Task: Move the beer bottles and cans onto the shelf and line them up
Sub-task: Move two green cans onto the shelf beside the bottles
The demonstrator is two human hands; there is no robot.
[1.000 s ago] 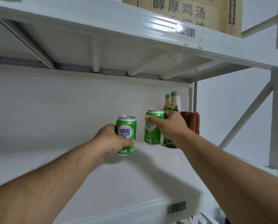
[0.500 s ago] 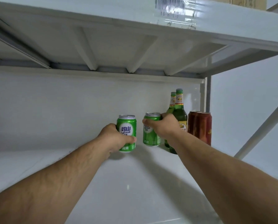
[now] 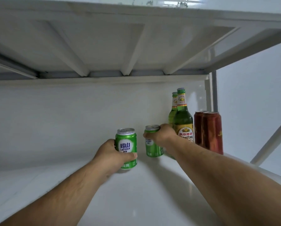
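While the left hand (image 3: 111,154) grips one green can (image 3: 126,147) on the white shelf (image 3: 136,201), the right hand (image 3: 162,135) clasps another green can (image 3: 152,148) just left of two green bottles (image 3: 183,121) and red cans (image 3: 212,131).

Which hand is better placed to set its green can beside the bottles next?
Right hand: its green can is already next to the front bottle. The left hand holds its can farther left.

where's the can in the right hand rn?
Head view, centre-right: green can on the shelf, gripped by the right hand, just left of the green bottles.
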